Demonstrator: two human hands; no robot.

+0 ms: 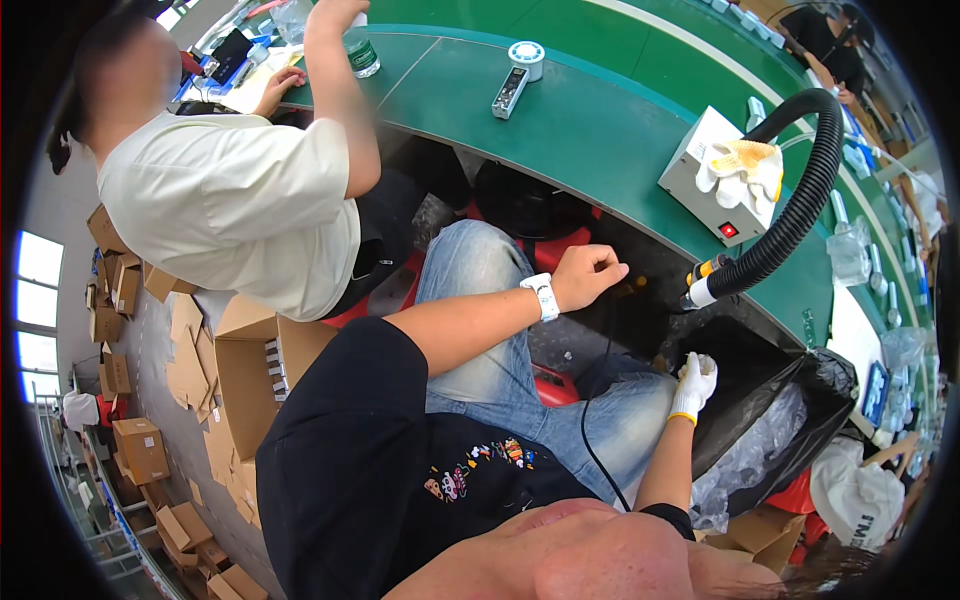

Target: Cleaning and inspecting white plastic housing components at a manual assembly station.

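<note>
My bare left hand [585, 278], with a white watch [541, 297] on the wrist, hangs over my lap below the table edge. Its fingers are curled in, and nothing shows between them. My right hand [693, 388] wears a white glove with a yellow cuff and is closed beside my right knee. Whatever it may hold is hidden. Beyond it a black bag [735, 375] holds clear plastic wrapping [755, 450]. Above my hands a black corrugated hose [800, 200] ends in a yellow-and-black nozzle [708, 275].
On the green table [440, 90] stand a white round device [525, 60], a small grey handheld device [510, 93] and a grey box [690, 160] with gloves [740, 170] on top. A co-worker [230, 200] sits at left. Cardboard boxes [140, 448] lie behind on the floor.
</note>
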